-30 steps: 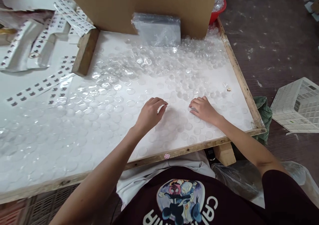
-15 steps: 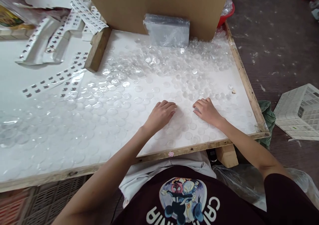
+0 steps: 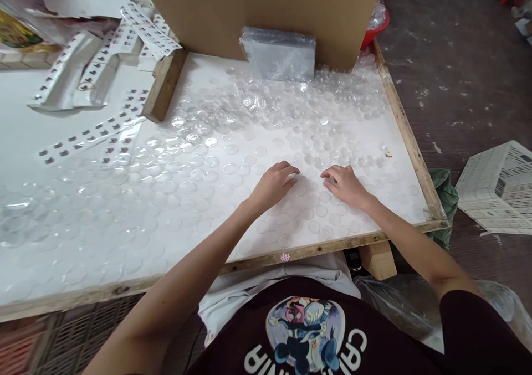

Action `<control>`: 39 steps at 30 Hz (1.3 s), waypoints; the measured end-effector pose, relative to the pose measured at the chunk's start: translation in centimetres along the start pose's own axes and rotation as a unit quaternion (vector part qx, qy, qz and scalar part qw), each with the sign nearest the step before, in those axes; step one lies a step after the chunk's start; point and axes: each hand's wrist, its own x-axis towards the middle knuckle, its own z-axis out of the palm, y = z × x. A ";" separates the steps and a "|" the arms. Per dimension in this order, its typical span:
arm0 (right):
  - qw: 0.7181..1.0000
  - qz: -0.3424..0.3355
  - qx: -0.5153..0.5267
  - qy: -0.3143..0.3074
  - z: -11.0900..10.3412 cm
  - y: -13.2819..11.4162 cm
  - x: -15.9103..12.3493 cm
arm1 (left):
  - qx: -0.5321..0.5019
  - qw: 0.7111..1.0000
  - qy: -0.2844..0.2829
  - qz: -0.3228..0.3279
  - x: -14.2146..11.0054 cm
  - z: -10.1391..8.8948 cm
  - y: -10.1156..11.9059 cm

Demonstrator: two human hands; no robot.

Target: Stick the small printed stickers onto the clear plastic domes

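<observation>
Many clear round glass domes (image 3: 195, 164) lie spread over a white board with a wooden rim (image 3: 411, 142). My left hand (image 3: 274, 184) rests palm down on the domes near the front edge, fingers stretched toward the right. My right hand (image 3: 344, 184) lies close beside it, fingers flat and pointing left onto the domes. A few centimetres of domes separate the two hands. Neither hand holds anything that I can see.
A cardboard box (image 3: 257, 9) stands at the back with a plastic-wrapped packet (image 3: 278, 54) leaning on it. Printed paper strips (image 3: 91, 131) and a wooden block (image 3: 164, 84) lie at the left. A white plastic crate (image 3: 499, 186) sits on the floor at the right.
Both hands have slid a little farther away from me across the domes. The view has shifted slightly to the left.
</observation>
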 end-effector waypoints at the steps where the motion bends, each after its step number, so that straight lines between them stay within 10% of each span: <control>1: 1.000 -0.009 -0.018 0.005 0.0 0.0 0.0 | 0.010 1.000 0.006 0.012 -0.1 0.1 0.0; 12: 0.979 -0.146 -0.135 -0.036 1.8 -2.5 0.9 | 0.074 0.994 0.010 0.078 -0.8 1.3 0.5; 39: 0.991 0.016 -0.095 0.096 -0.5 2.4 4.2 | 0.063 0.996 -0.007 0.056 8.5 1.8 2.3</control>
